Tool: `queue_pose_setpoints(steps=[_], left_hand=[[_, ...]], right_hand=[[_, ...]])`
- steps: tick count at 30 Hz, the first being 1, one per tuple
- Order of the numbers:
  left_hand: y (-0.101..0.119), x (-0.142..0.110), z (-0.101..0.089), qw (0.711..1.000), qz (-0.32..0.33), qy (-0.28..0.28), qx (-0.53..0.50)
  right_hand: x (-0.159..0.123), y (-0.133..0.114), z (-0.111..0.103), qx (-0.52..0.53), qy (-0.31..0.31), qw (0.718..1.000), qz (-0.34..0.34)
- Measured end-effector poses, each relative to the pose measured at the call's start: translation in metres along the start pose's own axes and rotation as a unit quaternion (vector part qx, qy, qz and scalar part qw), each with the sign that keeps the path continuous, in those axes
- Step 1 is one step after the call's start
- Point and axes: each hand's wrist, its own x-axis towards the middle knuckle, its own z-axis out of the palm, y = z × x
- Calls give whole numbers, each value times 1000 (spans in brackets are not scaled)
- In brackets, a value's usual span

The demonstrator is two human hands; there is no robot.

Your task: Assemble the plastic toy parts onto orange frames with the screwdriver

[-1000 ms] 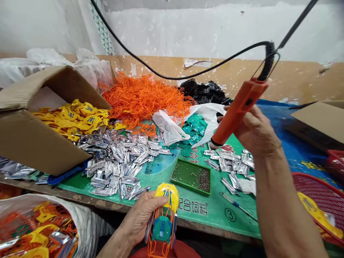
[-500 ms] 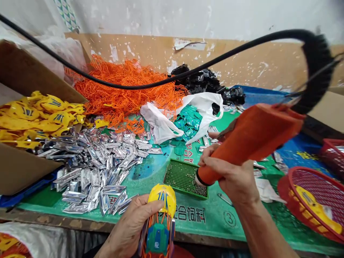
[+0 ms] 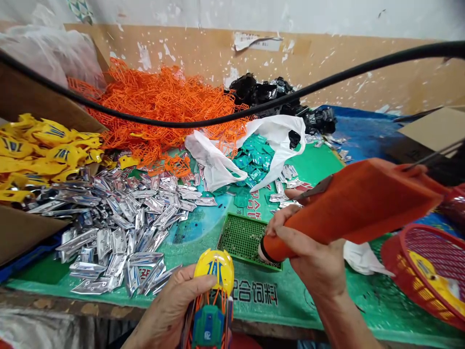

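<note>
From where I'm standing, the person's left hand [image 3: 174, 298] has hold of a small plastic toy vehicle w/ yellow nose, green roof & orange frame [image 3: 209, 315], right at the table's near edge. Thumb's pressed flat on the yellow nose, fingers curled in along the side & mostly hidden, so no gap there. Right hand [image 3: 317, 264] is wrapped snugly round the lower part of a thick orange-red power tool w/ black collar [image 3: 337, 206]; one finger lies by its dark lever, can't tell if it's pressed. Tool's tilted, pale tip down at the right end of a shallow green plastic grid tray [image 3: 238, 237]; contact w/ the bottom, can't tell.

Left of the tray: heap of shiny silver flat pcs [image 3: 125, 232]. Behind: white plastic bag [image 3: 214, 169] w/ green plastic pcs [image 3: 254, 157], a big tangle of orange lattice frames [image 3: 163, 99] & a pile of glossy black parts [image 3: 261, 89]. Far left, yellow shells [image 3: 47, 150]. On the right, red mesh basket [image 3: 403, 286] w/ a yellow pc inside.
</note>
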Motion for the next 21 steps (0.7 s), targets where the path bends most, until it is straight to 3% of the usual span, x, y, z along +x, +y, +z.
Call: queue_pose_setpoints(steps=[9,21], left_hand=[[-3,3,3,1000,12,6,-4],[-9,1,15,999,32,10,13]], right_hand=[[-5,-4,5,16,-45,999,14],[1,-19,9,38,41,998,-25]])
